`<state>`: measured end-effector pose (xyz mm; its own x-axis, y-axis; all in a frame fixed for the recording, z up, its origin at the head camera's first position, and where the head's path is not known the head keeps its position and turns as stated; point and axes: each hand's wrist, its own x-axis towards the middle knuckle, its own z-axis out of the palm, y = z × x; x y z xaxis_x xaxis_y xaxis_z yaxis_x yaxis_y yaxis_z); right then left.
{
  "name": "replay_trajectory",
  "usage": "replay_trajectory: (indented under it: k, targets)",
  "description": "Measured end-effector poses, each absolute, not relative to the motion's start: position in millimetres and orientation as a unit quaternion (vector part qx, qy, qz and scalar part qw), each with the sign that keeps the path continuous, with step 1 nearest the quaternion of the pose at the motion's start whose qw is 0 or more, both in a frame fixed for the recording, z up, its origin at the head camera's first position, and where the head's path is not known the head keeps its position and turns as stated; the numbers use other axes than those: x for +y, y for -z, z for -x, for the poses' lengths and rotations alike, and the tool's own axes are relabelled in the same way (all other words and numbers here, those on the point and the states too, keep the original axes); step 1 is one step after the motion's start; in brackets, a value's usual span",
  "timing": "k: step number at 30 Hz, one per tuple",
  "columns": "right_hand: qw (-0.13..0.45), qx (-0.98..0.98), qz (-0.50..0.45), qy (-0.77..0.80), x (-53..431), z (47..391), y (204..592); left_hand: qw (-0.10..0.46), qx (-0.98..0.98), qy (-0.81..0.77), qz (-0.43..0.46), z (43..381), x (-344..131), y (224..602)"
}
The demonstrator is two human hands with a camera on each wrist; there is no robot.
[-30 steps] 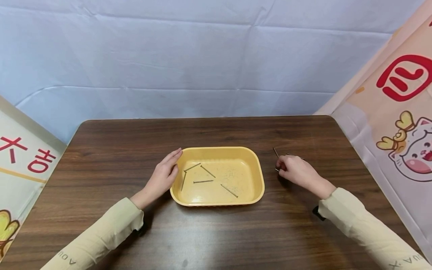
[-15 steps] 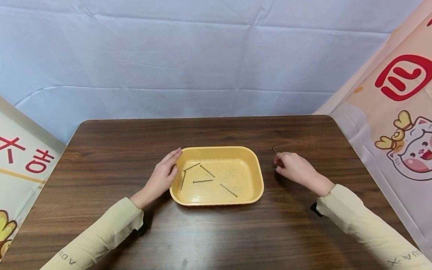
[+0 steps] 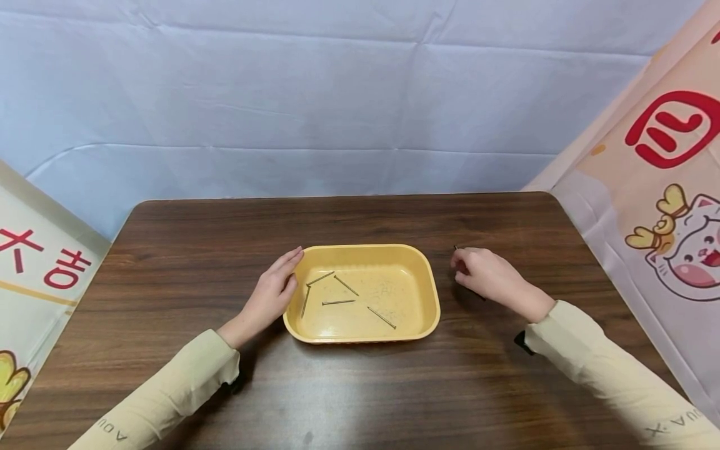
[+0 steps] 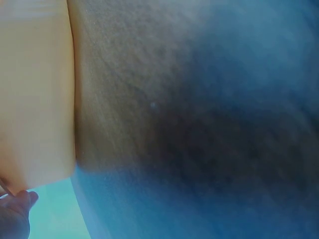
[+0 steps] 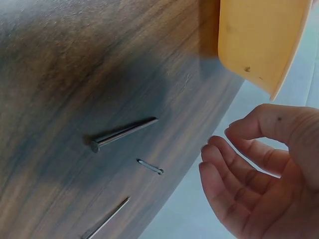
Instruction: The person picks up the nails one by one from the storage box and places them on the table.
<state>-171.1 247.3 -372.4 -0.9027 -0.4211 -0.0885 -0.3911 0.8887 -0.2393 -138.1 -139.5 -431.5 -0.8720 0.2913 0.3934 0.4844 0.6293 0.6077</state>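
Note:
A yellow rectangular tray (image 3: 360, 337) sits mid-table in the head view with several long nails (image 3: 339, 302) lying loose inside. My left hand (image 3: 270, 291) rests against the tray's left side, its fingers along the rim. In the left wrist view only part of that hand (image 4: 15, 216) shows, below the tray's outer wall (image 4: 35, 99). To the right of the tray, my right hand (image 3: 486, 275) hovers over nails on the table. The right wrist view shows its fingers (image 5: 219, 184) loosely bent and holding nothing, near a thick nail (image 5: 124, 134), a shorter one (image 5: 149, 166) and a third (image 5: 107, 219).
The dark wood-grain table (image 3: 360, 400) reaches back to a pale cloth backdrop (image 3: 337, 112). Printed panels stand at both sides, with a cartoon figure (image 3: 697, 250) on the right one (image 3: 613, 187).
My right hand has shifted slightly left and back over the nails, covering most of the one behind it, while another shows below the hand. The left hand and tray stay put.

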Motion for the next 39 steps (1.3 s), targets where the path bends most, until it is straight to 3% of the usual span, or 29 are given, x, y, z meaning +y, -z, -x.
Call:
replay_trajectory:
  k: [39]
  targets:
    - [0.059,0.96,0.244,0.125,226,164,351,0.136,-0.894,0.367,0.219,136,-139,429]
